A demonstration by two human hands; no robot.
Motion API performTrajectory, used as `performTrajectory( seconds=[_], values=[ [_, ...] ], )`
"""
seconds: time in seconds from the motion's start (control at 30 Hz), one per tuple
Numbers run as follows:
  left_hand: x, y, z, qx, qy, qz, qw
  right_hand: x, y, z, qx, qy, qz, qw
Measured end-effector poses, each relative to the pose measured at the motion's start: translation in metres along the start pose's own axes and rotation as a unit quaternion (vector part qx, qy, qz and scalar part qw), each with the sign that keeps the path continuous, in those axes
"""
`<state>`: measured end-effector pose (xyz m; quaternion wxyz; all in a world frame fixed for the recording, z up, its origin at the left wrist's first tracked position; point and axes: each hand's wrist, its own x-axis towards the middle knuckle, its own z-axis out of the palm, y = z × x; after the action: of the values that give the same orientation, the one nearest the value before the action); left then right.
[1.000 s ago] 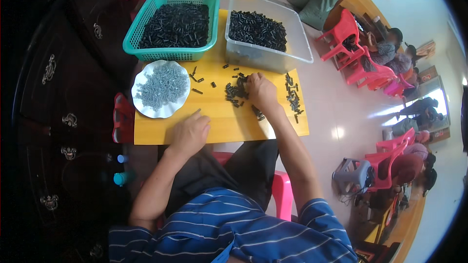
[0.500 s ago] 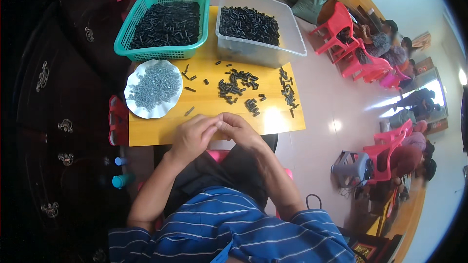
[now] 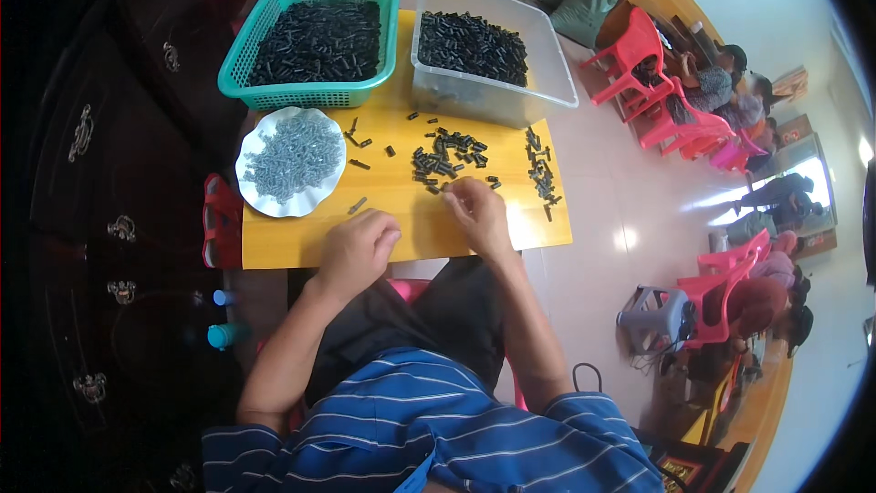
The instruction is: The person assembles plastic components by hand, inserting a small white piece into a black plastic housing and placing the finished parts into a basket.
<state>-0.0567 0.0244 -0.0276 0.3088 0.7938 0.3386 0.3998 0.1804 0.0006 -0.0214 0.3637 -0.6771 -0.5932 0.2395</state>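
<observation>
My left hand point(image 3: 359, 252) is curled closed above the near edge of the yellow table point(image 3: 392, 187). Whatever its fingers hold, if anything, is hidden. Farther right, my right hand point(image 3: 480, 217) reaches over the near side of a loose pile of small black tube-like pieces point(image 3: 447, 153). Its thumb and fingertips are pinched together, and I cannot make out anything between them. A lone slim greyish piece point(image 3: 357, 205) lies just beyond my left hand. Beyond it stands a white wavy-edged plate point(image 3: 290, 210) heaped with small shiny springs-like bits point(image 3: 292, 157).
A green basket point(image 3: 391, 46) and a clear plastic box point(image 3: 484, 110), both full of black pieces, stand at the back. More black pieces point(image 3: 542, 169) lie along the right edge. Pink chairs point(image 3: 634, 55), a grey stool point(image 3: 655, 315) and seated people are at right; dark drawers at left.
My hands were together at the table's near edge and have come apart. The right one has moved right and forward to the black pile; the left has stayed near the edge.
</observation>
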Motion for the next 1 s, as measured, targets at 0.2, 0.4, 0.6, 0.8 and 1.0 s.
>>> performTrajectory(
  seconds=[0.2, 0.4, 0.6, 0.8, 1.0],
  values=[
    [-0.005, -0.007, 0.004, 0.073, -0.033, -0.022, 0.997, 0.004, 0.007, -0.002, -0.157, 0.093, -0.061, 0.981],
    [-0.010, -0.013, 0.004, 0.094, -0.039, -0.034, 0.994, 0.010, 0.006, 0.023, -0.201, 0.087, -0.068, 0.973],
    [-0.005, -0.014, 0.002, 0.087, -0.041, -0.031, 0.995, 0.018, 0.003, 0.030, -0.232, 0.101, -0.105, 0.962],
    [0.004, -0.014, 0.012, 0.067, -0.022, -0.019, 0.997, 0.014, 0.018, 0.037, -0.301, 0.088, -0.104, 0.944],
    [-0.006, -0.016, 0.006, -0.012, -0.033, -0.081, 0.996, -0.023, -0.014, 0.048, 0.003, 0.048, -0.118, 0.992]
  ],
)
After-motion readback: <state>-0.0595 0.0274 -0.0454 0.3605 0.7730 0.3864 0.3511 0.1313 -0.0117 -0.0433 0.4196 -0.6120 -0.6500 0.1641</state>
